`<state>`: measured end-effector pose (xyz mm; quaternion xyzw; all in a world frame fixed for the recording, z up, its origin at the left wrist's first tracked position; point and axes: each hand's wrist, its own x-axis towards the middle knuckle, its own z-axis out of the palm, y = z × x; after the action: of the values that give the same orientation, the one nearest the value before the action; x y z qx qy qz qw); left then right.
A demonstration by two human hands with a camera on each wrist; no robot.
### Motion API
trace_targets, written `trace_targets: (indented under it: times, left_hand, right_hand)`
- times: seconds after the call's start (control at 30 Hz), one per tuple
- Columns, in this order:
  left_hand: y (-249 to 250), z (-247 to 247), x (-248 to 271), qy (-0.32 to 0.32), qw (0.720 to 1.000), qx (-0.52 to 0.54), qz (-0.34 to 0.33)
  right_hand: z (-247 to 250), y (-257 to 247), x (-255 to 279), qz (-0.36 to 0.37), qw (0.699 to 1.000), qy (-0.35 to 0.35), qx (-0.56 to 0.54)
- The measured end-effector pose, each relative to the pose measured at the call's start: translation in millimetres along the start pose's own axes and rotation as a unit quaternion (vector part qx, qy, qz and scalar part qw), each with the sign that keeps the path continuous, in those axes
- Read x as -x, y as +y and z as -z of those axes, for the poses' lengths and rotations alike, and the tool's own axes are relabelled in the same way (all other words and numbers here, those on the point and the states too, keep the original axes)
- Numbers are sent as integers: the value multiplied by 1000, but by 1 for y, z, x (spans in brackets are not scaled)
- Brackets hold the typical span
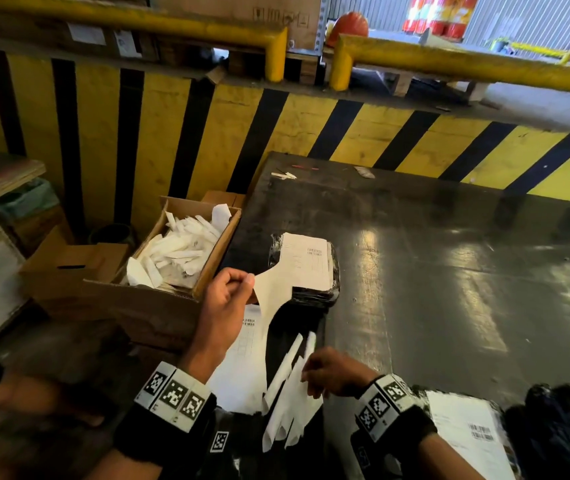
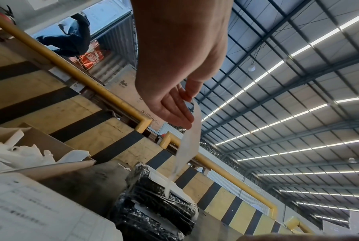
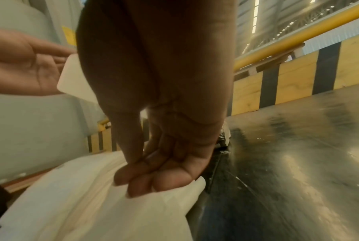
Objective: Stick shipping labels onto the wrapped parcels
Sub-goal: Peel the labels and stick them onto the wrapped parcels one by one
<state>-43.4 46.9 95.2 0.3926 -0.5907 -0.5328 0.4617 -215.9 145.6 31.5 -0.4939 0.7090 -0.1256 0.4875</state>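
Note:
A black wrapped parcel (image 1: 332, 289) (image 2: 153, 208) lies near the table's left edge with a white label (image 1: 306, 263) on top. My left hand (image 1: 247, 282) (image 2: 187, 99) pinches a curled paper strip (image 1: 273, 292) (image 2: 189, 143) that runs from its fingertips down to that label's near edge. My right hand (image 1: 311, 375) (image 3: 145, 184) is lower, at the table's front, and grips a bunch of loose white paper strips (image 1: 287, 403) (image 3: 104, 203). A printed label sheet (image 1: 242, 362) (image 2: 30, 212) lies under my left wrist.
An open cardboard box (image 1: 207, 271) full of white paper scraps stands left of the table. A second black parcel with a label (image 1: 467, 434) lies at the front right. The dark table (image 1: 449, 271) ends at a yellow-and-black striped barrier (image 1: 345, 133).

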Motion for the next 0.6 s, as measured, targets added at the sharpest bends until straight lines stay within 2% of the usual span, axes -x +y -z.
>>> trace_targets:
  times: [0.2, 0.3, 0.33, 0.4, 0.47, 0.5, 0.6]
  left_hand:
    - [0, -2, 4, -29, 999, -13, -11]
    - [-1, -4, 3, -39, 999, -8, -25]
    - [-1, -5, 3, -47, 998, -8, -29]
    - [1, -8, 3, -70, 997, -9, -39]
    - [2, -12, 4, -93, 994, -10, -50]
    - [3, -14, 4, -100, 993, -12, -56]
    - [3, -19, 6, -104, 993, -15, -61]
  right_hand:
    - [1, 9, -7, 19, 998, 52, 30]
    - [6, 1, 2, 47, 993, 103, -33]
    - [9, -4, 6, 68, 985, 135, -87]
    - [17, -16, 16, 112, 949, 213, -204]
    - [27, -28, 28, 142, 918, 256, -268]
    - [31, -32, 32, 149, 918, 255, -265]
    - [30, -36, 36, 130, 948, 189, -221]
